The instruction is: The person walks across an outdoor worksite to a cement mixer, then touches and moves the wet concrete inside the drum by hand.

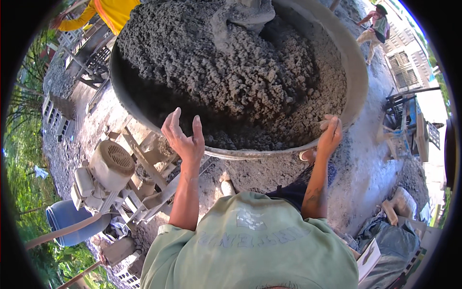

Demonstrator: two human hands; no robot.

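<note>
A big round metal mixing pan (pixel 353 62) stands in front of me, holding a heap of crumbly grey concrete mix (pixel 226 72). A mix-coated paddle (pixel 243 17) sticks up at its far side. My left hand (pixel 185 137) is raised at the near left part of the rim, its fingers and thumb spread and nothing in them. On the near right, my right hand (pixel 331 135) is beside the rim with loosely bent fingers and no object visible in it. Whether either hand touches the rim, I cannot tell.
A dusty motor (pixel 113 164) on a frame is at left, near a blue barrel (pixel 74 221). A person in a yellow top (pixel 113 14) is at far left, another person (pixel 377 31) at far right. Hollow blocks (pixel 55 118) lie left; a dark tarp (pixel 392 245) lies lower right.
</note>
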